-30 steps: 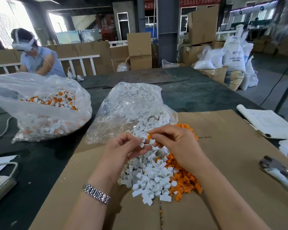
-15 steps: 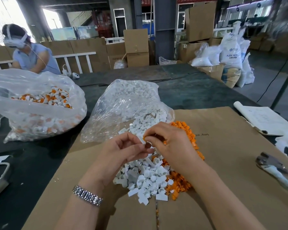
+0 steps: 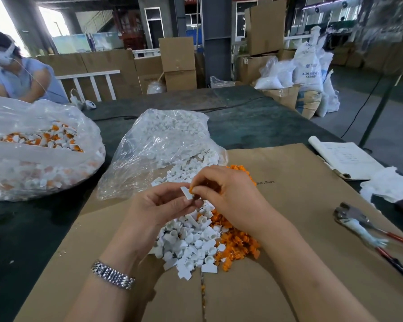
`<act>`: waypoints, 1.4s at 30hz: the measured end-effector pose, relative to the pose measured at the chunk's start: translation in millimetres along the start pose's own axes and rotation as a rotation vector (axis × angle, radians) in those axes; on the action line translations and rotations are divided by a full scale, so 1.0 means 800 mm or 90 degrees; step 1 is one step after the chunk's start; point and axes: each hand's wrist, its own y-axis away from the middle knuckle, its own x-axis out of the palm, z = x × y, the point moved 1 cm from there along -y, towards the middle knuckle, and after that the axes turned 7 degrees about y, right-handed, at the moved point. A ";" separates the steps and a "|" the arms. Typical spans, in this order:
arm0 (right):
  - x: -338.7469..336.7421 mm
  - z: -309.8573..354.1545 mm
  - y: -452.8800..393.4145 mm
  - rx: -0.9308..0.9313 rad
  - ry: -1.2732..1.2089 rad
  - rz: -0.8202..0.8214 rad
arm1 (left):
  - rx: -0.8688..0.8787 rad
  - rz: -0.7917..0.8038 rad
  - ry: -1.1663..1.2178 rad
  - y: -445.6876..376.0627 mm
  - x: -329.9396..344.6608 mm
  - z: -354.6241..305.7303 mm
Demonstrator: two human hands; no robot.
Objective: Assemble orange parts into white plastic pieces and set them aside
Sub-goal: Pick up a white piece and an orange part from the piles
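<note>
Lifted clear of the pile (image 3: 191, 242) since a second ago: left hand (image 3: 158, 206) pinched white piece (image 3: 186, 192), right hand (image 3: 228, 196) pinched orange part (image 3: 191, 189) against it at fingertips.

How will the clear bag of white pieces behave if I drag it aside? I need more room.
The clear bag looks thin and crinkled, so it would probably slump. Its open mouth faces the white pile; pieces may well spill out.

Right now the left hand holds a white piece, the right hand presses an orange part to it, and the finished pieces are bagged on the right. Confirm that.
Not quite. In the head view the bag of finished pieces lies on the left, not the right. The rest holds: the left hand holds a white piece and the right hand presses an orange part to it.
</note>
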 end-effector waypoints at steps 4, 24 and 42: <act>-0.004 0.003 0.011 -0.025 0.023 -0.029 | -0.017 0.009 0.019 0.001 0.006 0.000; -0.151 -0.129 0.123 0.727 0.476 0.245 | -0.057 -0.013 0.187 0.004 0.005 0.009; -0.025 -0.057 0.010 0.325 0.370 0.140 | -0.029 0.034 0.174 0.003 -0.010 0.010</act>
